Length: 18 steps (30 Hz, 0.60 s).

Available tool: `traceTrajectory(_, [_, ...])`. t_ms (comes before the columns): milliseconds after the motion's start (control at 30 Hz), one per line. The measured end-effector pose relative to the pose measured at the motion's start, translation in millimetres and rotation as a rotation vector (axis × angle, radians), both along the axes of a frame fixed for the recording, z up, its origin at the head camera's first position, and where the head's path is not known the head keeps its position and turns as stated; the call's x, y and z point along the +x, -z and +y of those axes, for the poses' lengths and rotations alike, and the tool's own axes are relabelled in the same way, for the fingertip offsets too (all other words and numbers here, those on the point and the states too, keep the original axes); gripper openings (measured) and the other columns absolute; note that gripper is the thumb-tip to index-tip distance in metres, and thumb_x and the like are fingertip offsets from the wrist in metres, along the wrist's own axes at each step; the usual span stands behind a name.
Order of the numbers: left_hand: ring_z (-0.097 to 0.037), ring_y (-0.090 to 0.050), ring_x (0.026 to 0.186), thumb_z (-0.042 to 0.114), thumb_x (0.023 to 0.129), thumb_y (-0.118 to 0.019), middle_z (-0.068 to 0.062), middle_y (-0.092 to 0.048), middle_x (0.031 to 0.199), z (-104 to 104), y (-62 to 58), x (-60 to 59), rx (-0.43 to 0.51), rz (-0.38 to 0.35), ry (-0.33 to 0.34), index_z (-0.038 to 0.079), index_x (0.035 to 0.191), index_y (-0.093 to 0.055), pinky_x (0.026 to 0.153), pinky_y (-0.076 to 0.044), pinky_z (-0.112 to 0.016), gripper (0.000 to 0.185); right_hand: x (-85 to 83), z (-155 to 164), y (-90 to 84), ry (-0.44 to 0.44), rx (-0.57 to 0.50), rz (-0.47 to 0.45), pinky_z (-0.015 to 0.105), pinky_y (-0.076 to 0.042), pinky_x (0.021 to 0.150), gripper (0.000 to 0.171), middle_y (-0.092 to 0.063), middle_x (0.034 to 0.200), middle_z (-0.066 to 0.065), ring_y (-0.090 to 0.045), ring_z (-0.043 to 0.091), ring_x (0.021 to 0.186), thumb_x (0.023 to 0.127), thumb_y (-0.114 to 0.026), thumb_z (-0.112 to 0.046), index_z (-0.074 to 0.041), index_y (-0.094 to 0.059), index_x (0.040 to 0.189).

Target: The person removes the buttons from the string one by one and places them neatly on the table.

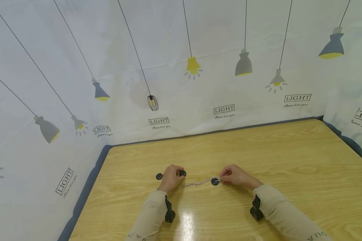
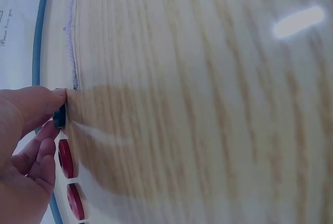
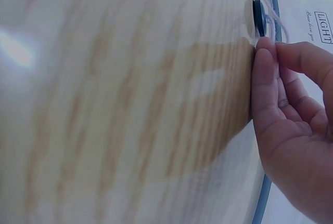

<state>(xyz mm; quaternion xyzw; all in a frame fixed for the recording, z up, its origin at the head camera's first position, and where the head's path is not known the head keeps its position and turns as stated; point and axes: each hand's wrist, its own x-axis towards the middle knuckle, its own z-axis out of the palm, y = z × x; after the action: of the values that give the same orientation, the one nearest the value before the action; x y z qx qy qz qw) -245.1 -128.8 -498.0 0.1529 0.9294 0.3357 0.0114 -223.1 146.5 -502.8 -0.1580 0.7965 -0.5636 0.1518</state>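
Lying almost straight across the wooden counter [image 1: 259, 150] from left to right, a pale string [image 1: 197, 183] has its long axis running between the two hands, sagging a little in the middle. The left hand [image 1: 171, 177] has its fingers curled down over one end, pinching a dark button [image 1: 182, 173] there; a second dark button [image 1: 159, 176] lies just to its left, apart from the fingers. The right hand [image 1: 233, 174] pinches the other end of the string, where a third dark button [image 1: 215, 181] sits threaded at the fingertips. Only the left wrist view shows two red buttons [image 2: 66, 158] below the fingers [image 2: 44, 148] — the head view hides them. The right wrist view shows that third button standing on edge, with the string looping past its face.
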Motion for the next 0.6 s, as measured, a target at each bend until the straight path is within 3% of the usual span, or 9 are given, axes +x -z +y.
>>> traceTrajectory(267, [-0.023, -0.048, 0.084, 0.010, 0.081, -0.064, -0.012, -0.054, 0.101, -1, -3.2, 3.0, 0.030, 0.025, 0.026, 0.002, 0.113, -0.059, 0.065, -0.042, -0.033, 0.034, 0.4, -1, -1.0, 0.011, 0.017, -0.013, 0.029, -0.050, 0.061, 0.006, -0.061, 0.073, 0.012, -0.059, 0.016, 0.067, 0.083, -0.055, 0.004, 0.010, -0.055, 0.083])
traceTrajectory(467, [-0.026, -0.050, 0.089, 0.014, 0.083, -0.063, -0.012, -0.057, 0.101, 12, -6.3, 9.0, 0.105, 0.072, 0.057, 0.003, 0.110, -0.060, 0.073, -0.043, -0.036, 0.030, -0.5, -1, 1.0, 0.008, 0.004, -0.010, 0.029, -0.050, 0.061, 0.005, -0.060, 0.074, 0.010, -0.059, 0.017, 0.068, 0.083, -0.055, 0.005, 0.010, -0.055, 0.084])
traceTrajectory(600, [-0.023, -0.050, 0.087, 0.017, 0.084, -0.061, -0.009, -0.058, 0.099, 27, -5.5, 14.7, 0.138, 0.083, 0.087, 0.004, 0.109, -0.061, 0.073, -0.042, -0.034, 0.028, -0.3, -3, -0.6, 0.018, 0.036, 0.051, 0.026, -0.048, 0.057, 0.005, -0.059, 0.073, 0.008, -0.056, 0.016, 0.065, 0.082, -0.056, 0.003, 0.007, -0.056, 0.083])
